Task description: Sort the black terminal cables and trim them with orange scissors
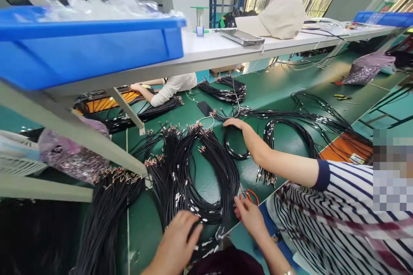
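Note:
My left hand (179, 238) is over the near end of a looped bundle of black cables (183, 176). Its fingers are bent, thumb apart from them, and nothing shows in its grip. My right hand (250, 217) is at the bundle's right edge, fingertips closed together; whatever they might hold is too small to make out. Just beyond those fingers lie red-handled pliers (252, 197). White labels dot the cables, and bare coppery ends (193, 129) gather at the far end.
A co-worker's arm (284, 163) reaches in from the right to a smaller cable coil (237, 154). Another person's sleeve (177, 88) is across the table. A metal shelf leg (112, 150) slants down at left beside more cables (109, 219). A blue bin (97, 47) sits on the shelf.

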A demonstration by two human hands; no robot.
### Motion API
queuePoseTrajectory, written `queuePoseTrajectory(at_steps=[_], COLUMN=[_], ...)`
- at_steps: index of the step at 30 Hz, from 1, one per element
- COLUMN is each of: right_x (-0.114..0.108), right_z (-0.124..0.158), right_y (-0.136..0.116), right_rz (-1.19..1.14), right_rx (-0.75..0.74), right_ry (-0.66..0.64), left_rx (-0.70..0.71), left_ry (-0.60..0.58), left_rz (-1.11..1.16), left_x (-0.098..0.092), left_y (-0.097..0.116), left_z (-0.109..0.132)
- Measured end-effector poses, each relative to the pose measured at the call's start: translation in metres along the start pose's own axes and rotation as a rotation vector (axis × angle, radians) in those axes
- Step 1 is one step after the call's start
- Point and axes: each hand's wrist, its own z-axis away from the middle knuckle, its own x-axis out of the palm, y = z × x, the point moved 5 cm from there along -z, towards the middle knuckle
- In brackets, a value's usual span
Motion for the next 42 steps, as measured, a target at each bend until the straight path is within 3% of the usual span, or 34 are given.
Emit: queuePoseTrajectory(at_steps=[2,4,6,9,12,14,18,21,26,31,33,36,39,42], right_x=[0.025,0.046,0.059,0.062,0.050,0.031,-0.018,-0.032,-0.026,-0.030,-0.030,-0.020,0.005,0.023], right_z=[0.030,0.048,0.058,0.063,0.059,0.050,0.022,0.000,-0.025,-0.030,-0.015,0.031,0.087,0.125], right_y=[0.017,0.022,0.016,-0.011,-0.034,-0.038,-0.018,-0.001,0.009,0.012,0.012,-0.001,-0.038,-0.088], right_rz=[-0.055,-0.161,-0.253,-0.268,-0.218,-0.150,0.046,0.153,0.190,0.036,-0.061,-0.295,-0.806,-0.924], right_rx=[0.105,0.181,0.202,0.112,-0.006,-0.064,-0.117,-0.124,-0.096,-0.025,-0.004,0.005,0.078,-0.048], right_ry=[-0.080,-0.144,-0.158,-0.139,-0.165,-0.127,0.132,0.200,0.146,0.064,0.004,-0.108,-0.411,-0.543], left_rx=[0.009,0.015,0.006,-0.017,-0.040,-0.062,-0.225,-0.333,-0.326,-0.231,-0.207,-0.184,-0.157,-0.117], left_ry=[-0.028,-0.047,-0.039,-0.077,-0.227,-0.262,-0.068,0.060,-0.028,-0.032,-0.019,-0.019,-0.023,-0.055], left_rz=[0.026,0.026,0.042,0.223,0.409,0.441,0.804,1.105,1.245,1.389,1.447,1.499,1.559,1.660], left_x=[0.021,0.039,0.046,0.035,0.014,-0.004,-0.036,-0.037,-0.023,-0.037,-0.038,-0.032,-0.027,-0.028], left_y=[0.001,0.005,0.012,0.026,0.035,0.034,0.012,-0.002,0.011,0.031,0.031,0.029,0.027,0.028], left_z=[0.042,0.059,0.055,0.030,0.007,-0.001,0.004,0.014,0.010,-0.001,-0.002,-0.002,-0.002,-0.003])
